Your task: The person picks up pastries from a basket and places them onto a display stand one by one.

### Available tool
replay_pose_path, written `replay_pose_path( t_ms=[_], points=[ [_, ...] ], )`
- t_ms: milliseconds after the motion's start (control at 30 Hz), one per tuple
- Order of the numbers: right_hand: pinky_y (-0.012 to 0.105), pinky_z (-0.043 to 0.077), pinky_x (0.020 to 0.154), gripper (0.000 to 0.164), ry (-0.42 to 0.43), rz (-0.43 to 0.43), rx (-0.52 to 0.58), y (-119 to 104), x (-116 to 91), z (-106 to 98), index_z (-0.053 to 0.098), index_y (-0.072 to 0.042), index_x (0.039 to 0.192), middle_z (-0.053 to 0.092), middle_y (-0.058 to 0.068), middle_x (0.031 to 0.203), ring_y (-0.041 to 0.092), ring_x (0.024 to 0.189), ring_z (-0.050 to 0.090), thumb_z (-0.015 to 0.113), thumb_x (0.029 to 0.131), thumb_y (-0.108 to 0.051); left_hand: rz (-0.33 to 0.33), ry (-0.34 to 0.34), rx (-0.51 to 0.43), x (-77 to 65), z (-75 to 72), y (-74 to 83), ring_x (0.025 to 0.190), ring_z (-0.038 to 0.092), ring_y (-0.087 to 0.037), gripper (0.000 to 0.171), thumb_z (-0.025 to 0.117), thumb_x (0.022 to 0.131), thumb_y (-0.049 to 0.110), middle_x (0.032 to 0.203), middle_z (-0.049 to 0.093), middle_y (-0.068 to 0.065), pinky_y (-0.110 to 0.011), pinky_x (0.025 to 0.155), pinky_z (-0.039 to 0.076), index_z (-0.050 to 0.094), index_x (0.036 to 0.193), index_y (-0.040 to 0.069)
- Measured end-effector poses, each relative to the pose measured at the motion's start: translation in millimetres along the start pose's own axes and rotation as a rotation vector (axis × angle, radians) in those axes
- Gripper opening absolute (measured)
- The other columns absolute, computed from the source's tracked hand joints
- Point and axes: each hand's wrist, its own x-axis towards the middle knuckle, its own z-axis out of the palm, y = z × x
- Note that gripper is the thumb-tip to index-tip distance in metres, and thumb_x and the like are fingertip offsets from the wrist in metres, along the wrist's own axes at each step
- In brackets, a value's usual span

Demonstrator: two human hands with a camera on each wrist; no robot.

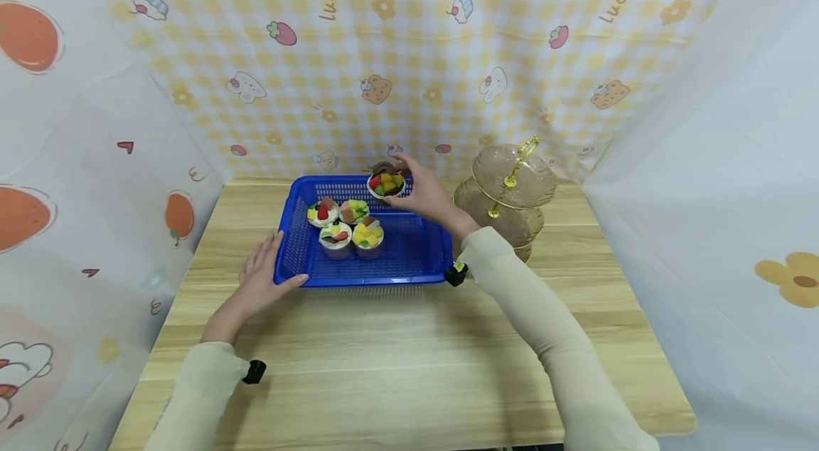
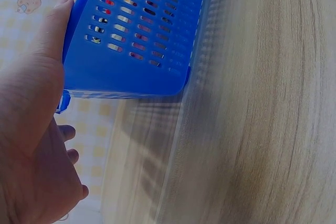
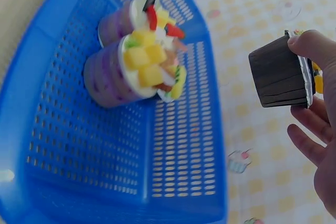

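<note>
A blue perforated basket (image 1: 409, 252) sits on the wooden table and holds several fruit-topped cupcakes (image 1: 350, 227). My right hand (image 1: 425, 191) holds a cupcake in a brown cup (image 1: 387, 184) above the basket's far right corner; the right wrist view shows the brown cup (image 3: 278, 80) pinched between my fingers over the basket (image 3: 84, 150). My left hand (image 1: 265, 273) rests at the basket's near left corner, thumb along the front wall. The left wrist view shows the thumb (image 2: 55, 30) pressed on the blue wall (image 2: 131, 61).
A tiered glass stand (image 1: 512, 198) with gold handle stands just right of the basket. Patterned cloth walls enclose the table (image 1: 397, 351) at the back and both sides. Bare wood lies in front of the basket.
</note>
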Motion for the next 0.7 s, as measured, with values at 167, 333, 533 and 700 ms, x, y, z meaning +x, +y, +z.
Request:
replay_pose_path(
  t_ms=[167, 333, 533, 700],
  points=[
    [0.037, 0.052, 0.100, 0.086, 0.023, -0.056, 0.014, -13.2, -13.0, -14.5, 0.034, -0.015, 0.152, 0.061, 0.010, 0.135, 0.023, 0.119, 0.061, 0.081, 0.081, -0.028, 0.008, 0.002, 0.001, 0.6, 0.4, -0.4, 0.150, -0.006, -0.051, 0.110, 0.063, 0.088, 0.060, 0.166, -0.006, -0.022, -0.078, 0.111, -0.001, -0.010, 0.160, 0.020],
    [0.039, 0.052, 0.102, 0.086, 0.060, -0.082, -0.002, -23.5, -28.5, -33.1, 0.038, -0.009, 0.150, 0.062, 0.013, 0.134, 0.026, 0.118, 0.062, 0.083, 0.079, -0.025, 0.005, 0.001, 0.007, 1.9, 0.8, -1.1, 0.150, -0.005, -0.052, 0.110, 0.063, 0.088, 0.060, 0.166, -0.006, -0.023, -0.078, 0.111, -0.001, -0.010, 0.160, 0.020],
    [0.042, 0.054, 0.099, 0.083, 0.140, -0.091, -0.031, -26.1, -52.8, -60.7, 0.042, -0.007, 0.148, 0.064, 0.015, 0.132, 0.029, 0.113, 0.065, 0.084, 0.078, -0.021, 0.004, -0.001, 0.011, 1.4, 1.5, -0.3, 0.150, -0.005, -0.052, 0.110, 0.063, 0.088, 0.061, 0.166, -0.007, -0.023, -0.078, 0.111, -0.001, -0.010, 0.160, 0.019],
    [0.042, 0.055, 0.096, 0.082, 0.223, -0.092, -0.022, -22.4, -76.3, -86.1, 0.046, -0.006, 0.146, 0.065, 0.016, 0.131, 0.029, 0.112, 0.065, 0.086, 0.075, -0.015, 0.001, -0.005, 0.001, 0.6, 0.0, 0.6, 0.150, -0.008, -0.051, 0.110, 0.063, 0.088, 0.060, 0.166, -0.009, -0.021, -0.077, 0.112, -0.002, -0.011, 0.160, 0.020]
  ],
)
